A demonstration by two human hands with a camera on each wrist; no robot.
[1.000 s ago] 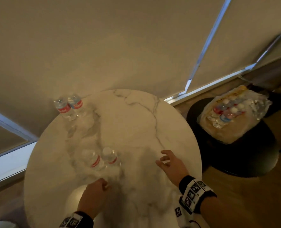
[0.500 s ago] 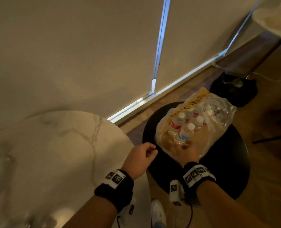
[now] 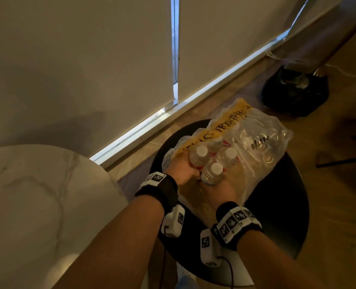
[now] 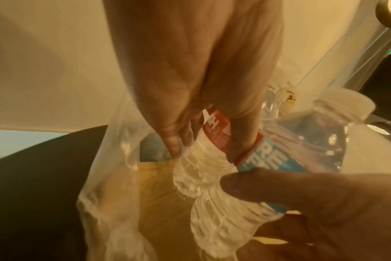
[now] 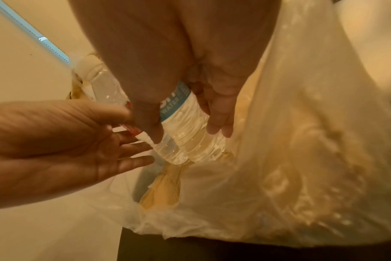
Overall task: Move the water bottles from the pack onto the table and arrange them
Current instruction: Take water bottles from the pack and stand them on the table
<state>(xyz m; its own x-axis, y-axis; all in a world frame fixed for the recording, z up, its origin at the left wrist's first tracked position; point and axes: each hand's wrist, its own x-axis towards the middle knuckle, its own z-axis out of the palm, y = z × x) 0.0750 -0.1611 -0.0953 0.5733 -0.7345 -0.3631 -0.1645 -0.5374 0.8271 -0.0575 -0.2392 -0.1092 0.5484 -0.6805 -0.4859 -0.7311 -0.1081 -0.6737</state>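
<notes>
The torn plastic pack (image 3: 254, 147) lies on a round black side table (image 3: 277, 207), with three white-capped bottles standing at its open near end. My left hand (image 3: 182, 170) grips the red-labelled bottle (image 3: 198, 158); its thumb and fingers (image 4: 174, 141) wrap that bottle (image 4: 214, 134). My right hand (image 3: 223, 187) grips the nearest, blue-labelled bottle (image 3: 212, 174), fingers (image 5: 219, 123) curled round its body (image 5: 185, 139). A third bottle (image 3: 229, 156) stands just behind. The marble table (image 3: 37, 205) is at lower left; no bottles on it show in this view.
The marble table's edge almost meets the black side table, with my left forearm crossing the gap. A dark bag (image 3: 294, 92) sits on the wooden floor at the back right. Window blinds (image 3: 89, 59) hang behind both tables.
My view has swung right, from the marble table to the pack. Both hands left the marble top, reached into the open pack, and each now holds a bottle.
</notes>
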